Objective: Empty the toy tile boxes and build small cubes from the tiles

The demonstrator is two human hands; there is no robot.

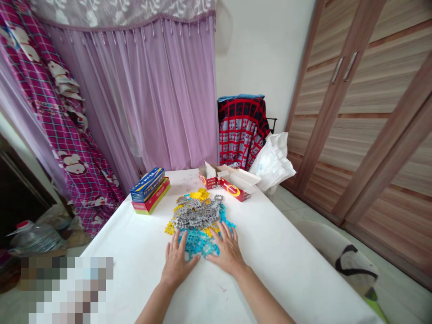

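Note:
A heap of flat plastic interlocking building pieces lies mid-table: grey ones (194,213) on top, yellow ones (200,194) at the back and sides, blue ones (197,242) at the front and right. At the heap's near left edge, my left hand (177,261) rests with fingers stretched out beside the blue pieces. My right hand (228,249) is spread at the near right edge, its fingertips on or against the pieces. Neither hand holds anything; whether the thumbs touch pieces I cannot tell.
A blue box (147,185) lies on a red and green box (151,201) at the table's (280,265) left. Opened red and white boxes (238,189) stand at the back right. Beyond them is a white plastic bag (273,162). A wooden wardrobe (354,112) lines the right side.

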